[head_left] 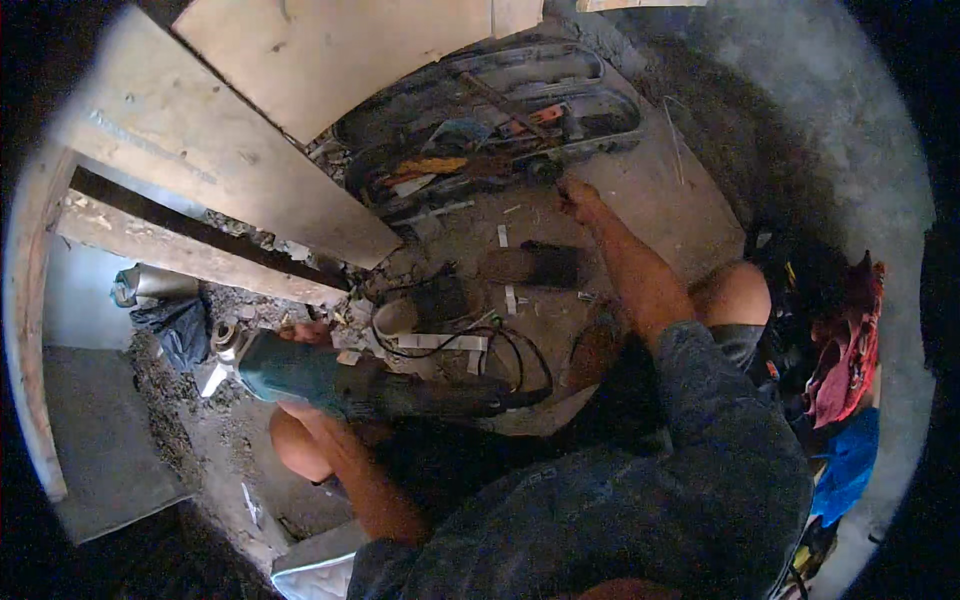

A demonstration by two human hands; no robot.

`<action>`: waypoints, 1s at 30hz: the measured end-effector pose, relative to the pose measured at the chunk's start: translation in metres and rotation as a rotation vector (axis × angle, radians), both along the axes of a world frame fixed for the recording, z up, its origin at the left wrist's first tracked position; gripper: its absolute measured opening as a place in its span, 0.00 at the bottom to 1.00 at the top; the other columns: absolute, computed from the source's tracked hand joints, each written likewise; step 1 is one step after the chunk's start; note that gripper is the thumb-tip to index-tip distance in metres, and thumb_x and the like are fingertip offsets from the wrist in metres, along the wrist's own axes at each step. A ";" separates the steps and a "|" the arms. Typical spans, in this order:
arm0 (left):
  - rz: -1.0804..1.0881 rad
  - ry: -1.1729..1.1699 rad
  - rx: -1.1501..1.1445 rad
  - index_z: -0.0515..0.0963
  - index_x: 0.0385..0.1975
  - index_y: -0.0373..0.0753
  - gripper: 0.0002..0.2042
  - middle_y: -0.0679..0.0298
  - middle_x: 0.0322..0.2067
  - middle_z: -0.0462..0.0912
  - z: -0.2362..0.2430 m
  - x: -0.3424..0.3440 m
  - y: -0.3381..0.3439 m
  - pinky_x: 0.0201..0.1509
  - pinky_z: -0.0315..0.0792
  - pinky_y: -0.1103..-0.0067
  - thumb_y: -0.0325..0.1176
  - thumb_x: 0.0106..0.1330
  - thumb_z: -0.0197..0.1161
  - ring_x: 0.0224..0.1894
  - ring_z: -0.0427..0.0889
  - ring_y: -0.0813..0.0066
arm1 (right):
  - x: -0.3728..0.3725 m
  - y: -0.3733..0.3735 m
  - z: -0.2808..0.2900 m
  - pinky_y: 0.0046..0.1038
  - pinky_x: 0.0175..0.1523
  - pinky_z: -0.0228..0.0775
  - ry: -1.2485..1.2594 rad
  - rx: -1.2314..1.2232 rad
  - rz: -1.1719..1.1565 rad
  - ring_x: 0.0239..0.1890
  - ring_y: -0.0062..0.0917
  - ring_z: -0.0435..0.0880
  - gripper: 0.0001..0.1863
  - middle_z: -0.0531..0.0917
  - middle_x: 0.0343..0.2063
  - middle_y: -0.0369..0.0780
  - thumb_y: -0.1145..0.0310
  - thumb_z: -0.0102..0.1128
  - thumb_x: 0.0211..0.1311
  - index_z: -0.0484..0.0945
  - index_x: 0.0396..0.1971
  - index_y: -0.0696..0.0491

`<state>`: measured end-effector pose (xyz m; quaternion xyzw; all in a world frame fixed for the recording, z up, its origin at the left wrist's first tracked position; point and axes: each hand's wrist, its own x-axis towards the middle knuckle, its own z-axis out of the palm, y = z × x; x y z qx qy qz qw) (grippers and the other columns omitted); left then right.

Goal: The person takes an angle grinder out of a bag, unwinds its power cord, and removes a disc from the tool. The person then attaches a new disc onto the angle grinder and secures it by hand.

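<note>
My left hand [306, 333] is wrapped around the green and black body of an angle grinder [292, 368], its metal head toward the left. The grinder lies across in front of my left knee, and its black cord [535, 362] loops off its right end. Farther away, my right hand [578, 200] is stretched out to the near edge of an open dark tool case [615, 135]. Its fingers look curled, but what they hold, if anything, is too dark to make out. Inside the case lie an orange-and-grey tool [530, 121] and other jumbled items.
Wooden boards [230, 170] slant across the upper left. A black plastic bag [180, 332] and a rolled sheet [165, 284] lie on rubble at the left. White strips [440, 342] and scraps litter the dusty floor. Red cloth [845, 350] and blue cloth [848, 465] sit at the right.
</note>
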<state>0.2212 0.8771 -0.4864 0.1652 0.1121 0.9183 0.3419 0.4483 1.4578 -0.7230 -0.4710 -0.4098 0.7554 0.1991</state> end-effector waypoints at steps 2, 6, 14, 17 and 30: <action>0.034 0.031 -0.061 0.68 0.50 0.31 0.15 0.54 0.51 0.71 -0.004 0.002 -0.004 0.69 0.59 0.61 0.36 0.71 0.48 0.58 0.69 0.58 | -0.024 -0.003 -0.015 0.36 0.28 0.74 0.001 -0.005 0.014 0.19 0.28 0.75 0.12 0.77 0.21 0.38 0.61 0.58 0.65 0.76 0.29 0.55; 0.143 -0.031 -0.177 0.69 0.52 0.29 0.18 0.51 0.53 0.72 -0.002 0.016 0.007 0.72 0.55 0.58 0.37 0.71 0.45 0.57 0.71 0.54 | -0.057 0.004 -0.025 0.36 0.30 0.73 -0.038 0.074 0.037 0.21 0.29 0.76 0.13 0.78 0.23 0.39 0.59 0.55 0.66 0.77 0.32 0.55; 0.117 -0.316 -0.268 0.70 0.51 0.30 0.23 0.48 0.52 0.74 -0.019 0.006 0.012 0.73 0.54 0.53 0.45 0.70 0.44 0.50 0.76 0.50 | -0.098 0.035 -0.025 0.37 0.33 0.73 -0.209 0.336 0.090 0.26 0.30 0.77 0.18 0.79 0.28 0.40 0.56 0.49 0.69 0.77 0.36 0.56; 0.150 -0.129 -0.326 0.70 0.54 0.31 0.27 0.49 0.51 0.75 0.000 0.017 0.031 0.72 0.55 0.53 0.50 0.68 0.49 0.50 0.76 0.51 | -0.086 0.058 -0.024 0.37 0.35 0.73 -0.312 0.455 0.124 0.27 0.31 0.78 0.19 0.80 0.29 0.41 0.54 0.46 0.70 0.77 0.38 0.56; -0.103 0.032 -0.214 0.62 0.55 0.28 0.39 0.53 0.45 0.67 0.055 0.019 0.054 0.58 0.73 0.61 0.59 0.59 0.64 0.43 0.67 0.59 | 0.011 0.152 0.004 0.37 0.42 0.71 -0.007 0.561 -0.190 0.36 0.31 0.78 0.17 0.80 0.38 0.43 0.57 0.50 0.68 0.77 0.43 0.54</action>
